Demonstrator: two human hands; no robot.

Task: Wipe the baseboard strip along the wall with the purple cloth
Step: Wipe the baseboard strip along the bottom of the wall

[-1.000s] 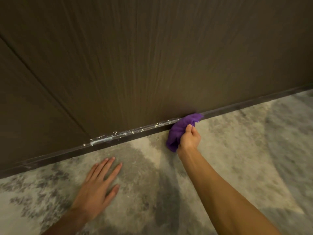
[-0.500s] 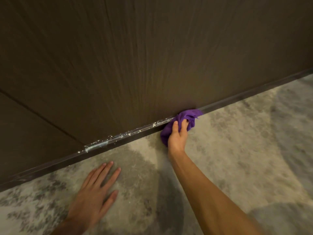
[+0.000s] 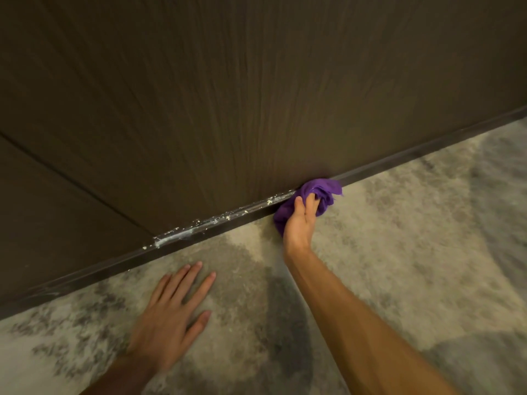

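Note:
A dark baseboard strip (image 3: 399, 159) runs diagonally from lower left to upper right at the foot of a brown wood-grain wall (image 3: 256, 95). White crumbs and smears (image 3: 199, 226) lie on the strip left of centre. My right hand (image 3: 301, 223) grips a bunched purple cloth (image 3: 323, 192) and presses it against the strip just right of the crumbs. My left hand (image 3: 174, 317) rests flat on the floor below the strip, fingers spread, holding nothing.
The floor is a mottled grey and beige carpet (image 3: 413, 252). A seam between wall panels (image 3: 71, 183) slants down to the strip at the left.
My right hand has turned on the cloth, from knuckles over it to fingers gripping it, and stays at the right end of the crumbs. The left hand has stayed flat.

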